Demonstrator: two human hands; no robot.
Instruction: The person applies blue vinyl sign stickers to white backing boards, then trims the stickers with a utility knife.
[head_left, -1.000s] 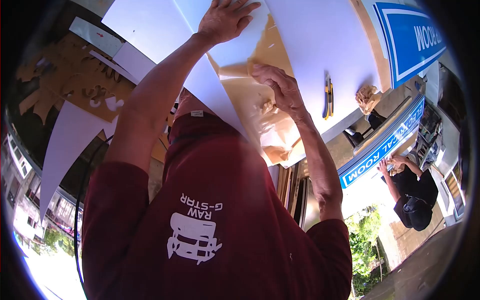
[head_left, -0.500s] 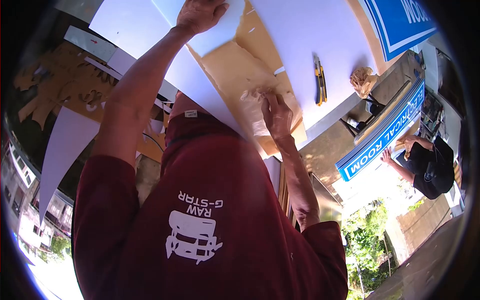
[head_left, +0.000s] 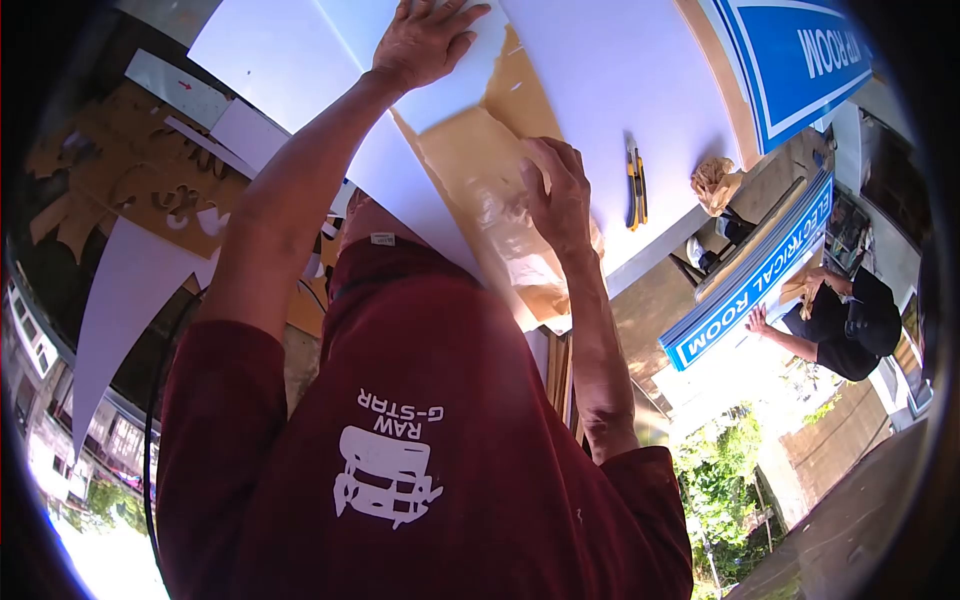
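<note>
My left hand (head_left: 430,45) lies with its fingers spread on a pale, bluish-white sheet (head_left: 350,35) at the top of the view. My right hand (head_left: 562,195) rests on a strip of brown paper (head_left: 465,150), thumb apart from the fingers, which reach forward. Torn along its upper edge, the paper borders the pale surface. Its near part is glossy and wrinkled, and its end hangs at the table's edge. To the right of my right hand, a yellow and black utility knife (head_left: 636,185) lies on a white board (head_left: 600,70).
A crumpled brown paper ball (head_left: 716,185) sits at the board's right edge. Blue signs (head_left: 790,50) lie at the upper right. Beyond, a person in black (head_left: 850,320) has hands at an ELECTRICAL ROOM sign (head_left: 755,285). Cut brown scraps (head_left: 120,160) lie at left.
My right hand has moved forward from the bunched, glossy paper, and its fingers have opened out. The paper's near end now bulges lower over the edge. My left hand stays on the sheet.
</note>
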